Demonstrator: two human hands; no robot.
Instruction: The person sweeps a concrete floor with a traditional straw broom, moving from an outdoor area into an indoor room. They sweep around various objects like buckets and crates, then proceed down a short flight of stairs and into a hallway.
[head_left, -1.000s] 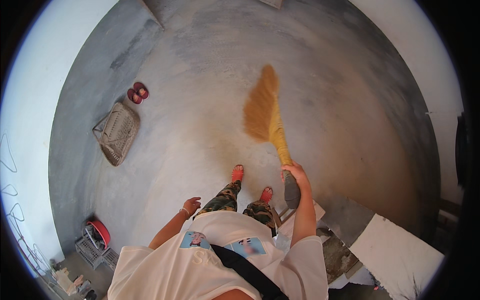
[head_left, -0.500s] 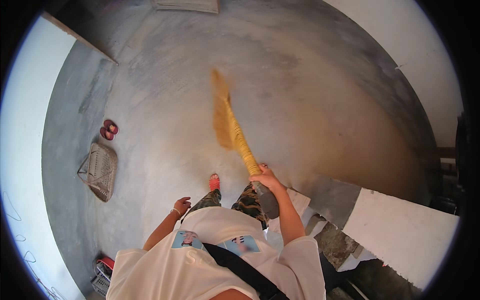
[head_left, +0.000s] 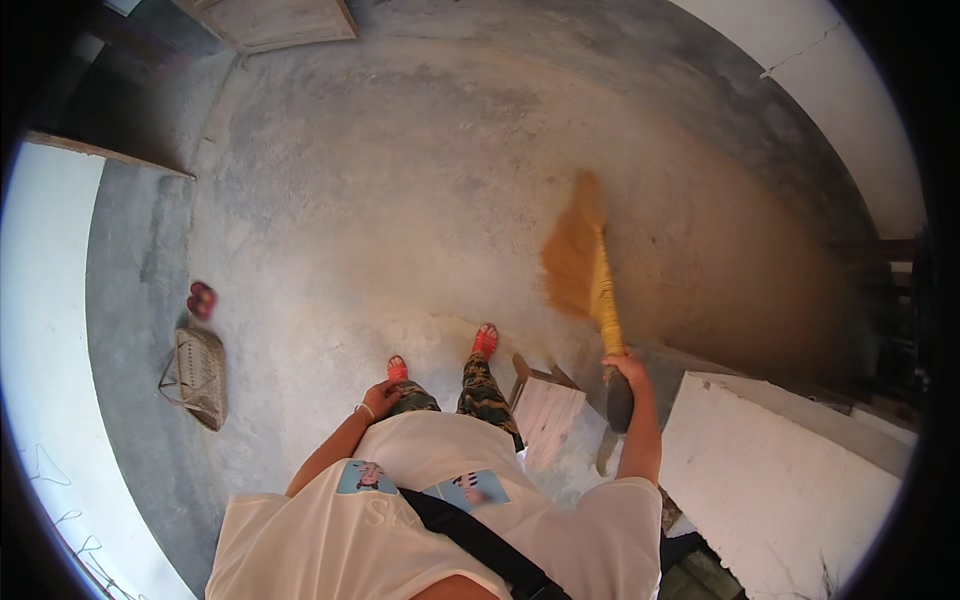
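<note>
I note the right hand wrapped around the broom at its handle, the long axis running forward and slightly left to the bristles, the left hand loose-fingered, well apart, by the camouflage trousers.

A grey concrete floor carried everything, its surface smudged and patchy, darker along the left edge and brownish toward the right; on its left side lay a woven basket, its handle turned outward to the left; just beyond the basket sat a pair of dark red slippers, close together and slightly blurred; nearer the middle stood two feet in red sandals, the right one farther forward; a pale-topped wooden stool stood near that foot.
</note>
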